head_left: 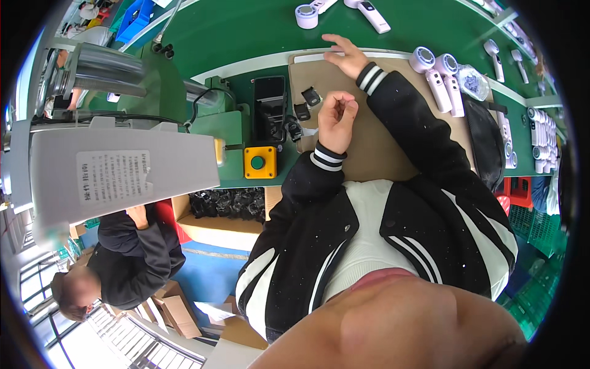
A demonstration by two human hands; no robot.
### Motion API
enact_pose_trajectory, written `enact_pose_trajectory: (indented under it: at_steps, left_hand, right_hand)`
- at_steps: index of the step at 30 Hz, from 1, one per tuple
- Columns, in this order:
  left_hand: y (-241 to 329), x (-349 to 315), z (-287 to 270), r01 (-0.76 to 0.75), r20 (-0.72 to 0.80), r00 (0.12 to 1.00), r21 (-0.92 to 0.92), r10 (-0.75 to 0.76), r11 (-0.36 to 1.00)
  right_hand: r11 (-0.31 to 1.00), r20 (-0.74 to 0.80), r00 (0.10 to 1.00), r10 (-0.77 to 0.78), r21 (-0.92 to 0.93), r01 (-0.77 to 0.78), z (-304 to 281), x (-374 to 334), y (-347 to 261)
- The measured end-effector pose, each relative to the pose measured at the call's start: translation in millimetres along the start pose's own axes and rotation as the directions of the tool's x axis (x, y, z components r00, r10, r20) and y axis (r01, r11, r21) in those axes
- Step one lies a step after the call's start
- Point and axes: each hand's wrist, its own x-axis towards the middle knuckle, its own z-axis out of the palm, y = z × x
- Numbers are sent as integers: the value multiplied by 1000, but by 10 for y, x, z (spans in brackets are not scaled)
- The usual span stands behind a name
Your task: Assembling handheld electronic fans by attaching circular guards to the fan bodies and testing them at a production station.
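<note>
Over the brown board (381, 150) on the green workbench, my left hand (337, 123) is closed, its fingers curled in against the thumb. Whatever may be inside that grip is hidden. Farther out, my right hand (348, 58) reaches across the board's far edge with its fingers spread and nothing visible in them. Just left of my left hand lie a small black part (311, 96) and a second black part (302, 111). A black strap-like piece (293, 128) sits by the board's left edge. Beside it is a dark phone (269, 107) lying flat.
A yellow box with a green button (259, 162) stands near a green machine (221, 126) and its white housing (123, 169). Lilac handheld fans (437, 89), a clear bag (472, 82) and a black pouch (484, 144) lie right. A carton (221, 234) and another person (132, 270) are lower left.
</note>
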Motion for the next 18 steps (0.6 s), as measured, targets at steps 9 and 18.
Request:
enact_pose_trajectory:
  at_steps: [9,18]
  left_hand:
    - [-43,-41,1,134,153,977,117,-151,984]
    - [-43,-9,44,109,139,983,68,-118,992]
  right_hand:
    - [904,-301,944,-133,-426,-8,115,936,-27]
    - [811,-278,944,-178,-585,-20,23,1075,131]
